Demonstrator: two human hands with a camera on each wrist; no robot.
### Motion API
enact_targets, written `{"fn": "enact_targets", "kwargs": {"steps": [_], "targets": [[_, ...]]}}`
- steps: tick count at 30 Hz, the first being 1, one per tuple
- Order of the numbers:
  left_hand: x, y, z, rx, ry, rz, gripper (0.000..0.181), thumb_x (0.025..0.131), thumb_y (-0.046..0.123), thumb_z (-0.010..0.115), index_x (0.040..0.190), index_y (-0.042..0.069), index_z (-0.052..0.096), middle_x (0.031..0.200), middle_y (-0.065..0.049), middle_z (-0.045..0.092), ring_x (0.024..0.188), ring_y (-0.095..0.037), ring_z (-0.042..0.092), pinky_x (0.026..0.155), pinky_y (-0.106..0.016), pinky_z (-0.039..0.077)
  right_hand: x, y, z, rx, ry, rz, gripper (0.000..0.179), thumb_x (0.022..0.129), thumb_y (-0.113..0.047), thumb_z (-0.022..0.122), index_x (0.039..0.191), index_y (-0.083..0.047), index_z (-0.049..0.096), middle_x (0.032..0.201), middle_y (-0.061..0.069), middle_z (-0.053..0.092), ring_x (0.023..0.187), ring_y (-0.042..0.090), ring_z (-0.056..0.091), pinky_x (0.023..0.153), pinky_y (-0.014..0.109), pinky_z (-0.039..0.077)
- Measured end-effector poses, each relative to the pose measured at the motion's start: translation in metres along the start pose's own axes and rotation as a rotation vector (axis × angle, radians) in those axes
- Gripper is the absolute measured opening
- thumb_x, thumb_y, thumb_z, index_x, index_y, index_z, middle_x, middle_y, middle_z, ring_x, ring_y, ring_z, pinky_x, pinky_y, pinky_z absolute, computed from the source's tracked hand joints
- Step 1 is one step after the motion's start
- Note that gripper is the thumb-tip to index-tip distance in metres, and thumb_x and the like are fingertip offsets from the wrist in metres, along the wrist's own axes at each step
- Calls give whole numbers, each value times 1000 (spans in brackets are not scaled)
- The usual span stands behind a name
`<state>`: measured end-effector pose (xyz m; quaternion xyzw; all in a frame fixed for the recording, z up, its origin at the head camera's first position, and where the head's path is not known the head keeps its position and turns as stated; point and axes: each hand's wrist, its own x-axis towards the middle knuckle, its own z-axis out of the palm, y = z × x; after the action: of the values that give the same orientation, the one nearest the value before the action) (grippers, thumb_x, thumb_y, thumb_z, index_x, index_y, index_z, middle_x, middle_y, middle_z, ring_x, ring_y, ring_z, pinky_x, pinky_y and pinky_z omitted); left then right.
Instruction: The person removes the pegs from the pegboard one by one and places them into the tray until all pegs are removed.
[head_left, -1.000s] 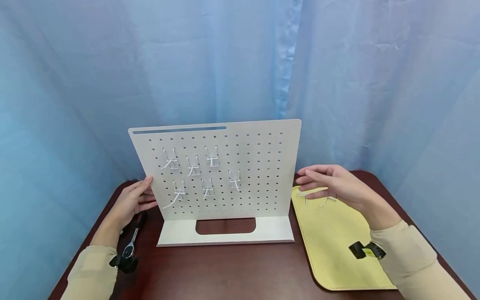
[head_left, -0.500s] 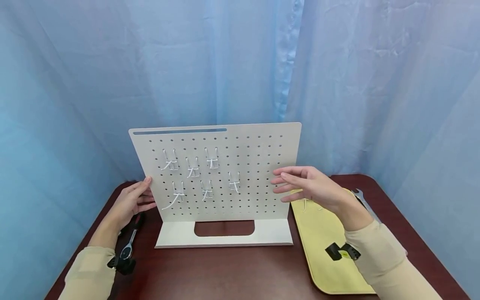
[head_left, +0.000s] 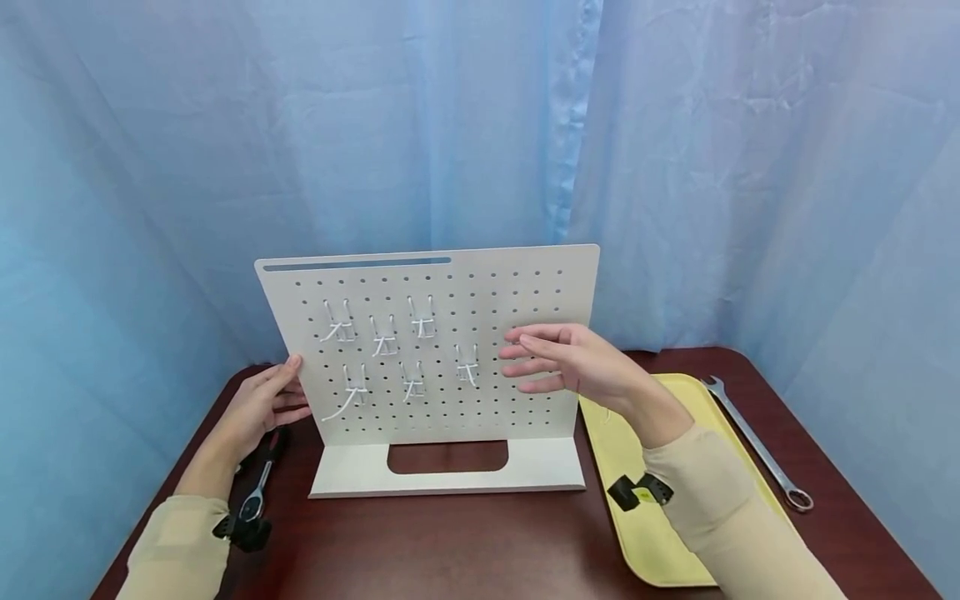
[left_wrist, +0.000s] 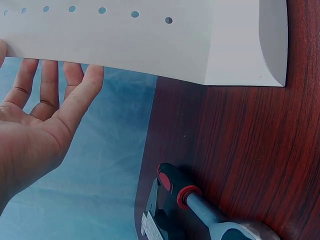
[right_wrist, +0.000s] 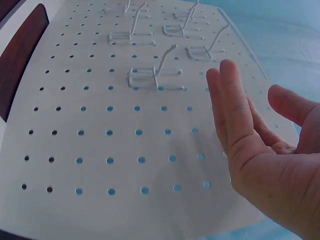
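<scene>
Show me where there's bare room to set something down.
The table is bare in front of the white board, between the ratchet and yellow tray. The tray's near left corner looks bare too; the right sleeve hides some. Crowded: left of the board, with the ratchet and left hand, and right of the tray, where the wrench lies.

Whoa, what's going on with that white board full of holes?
A person's left hand grips the left edge of a white pegboard, which stands on a dark red table. Their right hand, holding nothing, is in front of the board's right half. Six white hooks are on the pegboard. A yellow tray lies to the right with a combination wrench beside it, and a ratchet lies to the left.
</scene>
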<state>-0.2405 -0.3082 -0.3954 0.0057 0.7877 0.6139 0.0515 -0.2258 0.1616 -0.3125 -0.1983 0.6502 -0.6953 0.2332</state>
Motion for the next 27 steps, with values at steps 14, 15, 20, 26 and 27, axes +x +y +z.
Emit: {"fn": "enact_targets", "kwargs": {"steps": [14,15,20,26,27], "targets": [[-1,0,0,13,-2,10,63,104,55,49,131,-2,52,114,-16,60,98,-18,66,86,-37,60,54,0,49,168,-50,49,50,108,-25,54,146,5,45,145,26,52,119,35,64,96,46,55],[-1,0,0,16,0,10,64,104,55,49,131,-3,52,114,-17,60,98,-18,66,86,-37,60,58,0,52,179,-49,51,49,108,-25,54,145,5,45,145,26,52,119,36,64,96,46,55],[-1,0,0,22,6,9,65,104,56,49,133,-3,51,116,-20,58,98,-18,67,86,-38,60,70,0,63,223,-40,68,47,108,-23,53,144,6,46,144,26,53,120,39,63,94,44,56],[-1,0,-1,21,4,8,66,104,55,49,134,-3,51,113,-16,59,98,-18,66,86,-37,60,81,2,72,238,-56,103,47,108,-23,53,145,6,45,143,28,52,119,38,64,93,44,57],[-1,0,-2,21,3,9,65,104,55,49,134,-3,51,113,-15,59,98,-19,66,85,-37,60,83,2,73,241,-60,107,47,108,-23,53,145,6,45,144,28,52,119,38,64,93,44,57]]}}
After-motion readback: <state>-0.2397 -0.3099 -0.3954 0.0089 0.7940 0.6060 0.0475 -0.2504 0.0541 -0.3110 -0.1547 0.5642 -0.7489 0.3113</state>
